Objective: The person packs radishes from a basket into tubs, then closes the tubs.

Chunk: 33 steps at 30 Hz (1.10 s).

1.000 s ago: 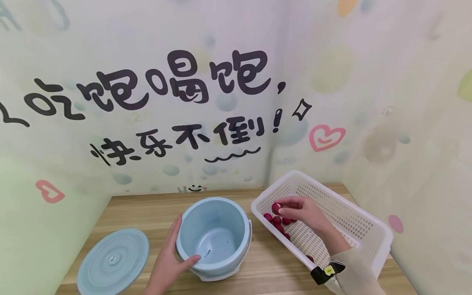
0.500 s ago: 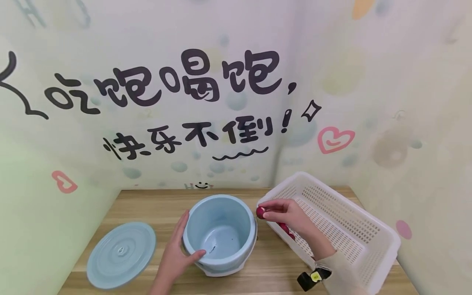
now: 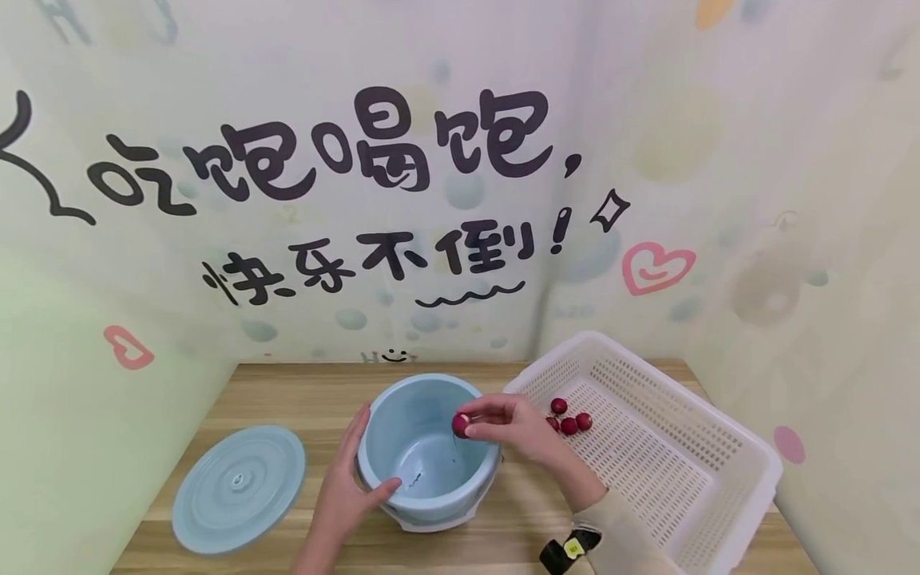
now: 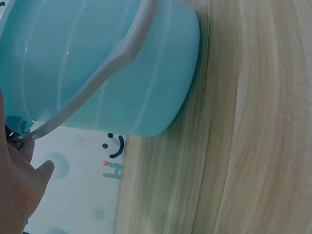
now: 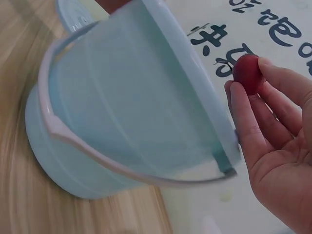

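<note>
Desk [image 3: 316, 387]: wood-grained, lower frame.
Bucket [image 3: 431, 505]: blue, upright, bottom centre.
Left hand [image 3: 345, 487]: grip spread wide, holding the rim's left side.
Right hand [image 3: 523, 430]: extended from lower right, grip nearly closed, pinching the radish.
Radish [image 3: 459, 426]: red, above the bucket's mouth.

Right hand [image 3: 519, 429] pinches; left hand [image 3: 346, 489] grips

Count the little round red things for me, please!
5: one red thing pinched in the right hand, and four red ones clustered at the left end of the white basket. More may be hidden behind that hand.
</note>
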Motion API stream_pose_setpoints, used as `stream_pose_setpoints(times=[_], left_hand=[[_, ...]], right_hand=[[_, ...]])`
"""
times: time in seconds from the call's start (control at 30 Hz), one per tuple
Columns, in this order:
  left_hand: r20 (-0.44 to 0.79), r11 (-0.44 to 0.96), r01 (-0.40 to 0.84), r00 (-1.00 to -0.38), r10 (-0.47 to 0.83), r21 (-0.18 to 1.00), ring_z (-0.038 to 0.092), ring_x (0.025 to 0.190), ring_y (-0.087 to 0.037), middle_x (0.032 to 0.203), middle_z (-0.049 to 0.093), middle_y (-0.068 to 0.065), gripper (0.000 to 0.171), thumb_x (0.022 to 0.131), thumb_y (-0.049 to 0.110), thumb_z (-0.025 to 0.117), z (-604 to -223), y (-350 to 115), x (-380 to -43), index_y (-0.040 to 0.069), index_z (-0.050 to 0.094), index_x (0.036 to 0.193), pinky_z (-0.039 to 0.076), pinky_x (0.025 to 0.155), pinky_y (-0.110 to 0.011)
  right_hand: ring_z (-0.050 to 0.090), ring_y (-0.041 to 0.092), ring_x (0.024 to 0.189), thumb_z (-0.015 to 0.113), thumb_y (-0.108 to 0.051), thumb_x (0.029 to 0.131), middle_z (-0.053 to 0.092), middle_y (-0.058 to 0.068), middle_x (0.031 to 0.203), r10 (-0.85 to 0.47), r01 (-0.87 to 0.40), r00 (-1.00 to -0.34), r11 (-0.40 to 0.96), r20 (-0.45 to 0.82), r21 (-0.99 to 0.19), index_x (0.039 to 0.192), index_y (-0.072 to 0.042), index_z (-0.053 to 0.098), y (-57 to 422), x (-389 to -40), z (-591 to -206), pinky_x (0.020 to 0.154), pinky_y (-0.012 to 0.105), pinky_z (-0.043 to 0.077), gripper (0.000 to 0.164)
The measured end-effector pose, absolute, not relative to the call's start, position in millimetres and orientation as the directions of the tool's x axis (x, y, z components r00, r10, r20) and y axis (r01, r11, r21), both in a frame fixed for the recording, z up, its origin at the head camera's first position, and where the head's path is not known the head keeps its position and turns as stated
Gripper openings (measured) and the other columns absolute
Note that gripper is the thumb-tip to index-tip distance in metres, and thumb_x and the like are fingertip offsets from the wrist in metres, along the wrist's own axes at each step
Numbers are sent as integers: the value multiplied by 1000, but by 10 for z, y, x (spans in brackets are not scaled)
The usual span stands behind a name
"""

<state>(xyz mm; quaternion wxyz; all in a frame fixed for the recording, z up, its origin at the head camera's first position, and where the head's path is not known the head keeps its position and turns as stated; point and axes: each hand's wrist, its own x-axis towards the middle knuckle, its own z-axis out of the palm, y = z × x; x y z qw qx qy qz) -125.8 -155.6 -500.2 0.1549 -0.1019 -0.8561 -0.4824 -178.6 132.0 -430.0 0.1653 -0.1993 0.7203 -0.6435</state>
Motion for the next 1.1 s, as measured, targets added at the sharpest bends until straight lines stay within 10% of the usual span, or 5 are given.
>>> stream_pose_setpoints(times=[0.23, 0.57, 1.1], left_hand=[[351, 529, 319, -935, 43, 786, 33, 146, -40, 163, 31, -13, 111, 65, 34, 88, -4956, -1553, -1277, 15, 31, 157, 34, 112, -68], [377, 525, 332, -926, 24, 784, 19, 143, 12, 163, 33, -11, 111, 63, 33, 88, -4961, -1561, -1261, 17, 31, 157, 33, 115, -64], [371, 555, 327, -928, 37, 765, 35, 147, -34, 162, 33, -11, 108, 66, 35, 87, -5003, -1555, -1280, 17, 31, 157, 36, 111, -67]], right_hand=[[71, 6, 93, 73, -15, 90, 73, 17, 112, -454, -67, -891, 101, 14, -993, 122, 2, 67, 1232, -1776, -4332, 85, 21, 60, 37], [71, 7, 101, 71, -11, 91, 68, 28, 121, -498, -130, -864, 75, 76, -989, 122, 7, 65, 1182, -1782, -4314, 90, 21, 59, 36], [64, 45, 115, 70, -10, 91, 67, 28, 123, -498, -118, -863, 44, 81, -992, 124, 8, 63, 1225, -1796, -4398, 92, 21, 58, 38]])
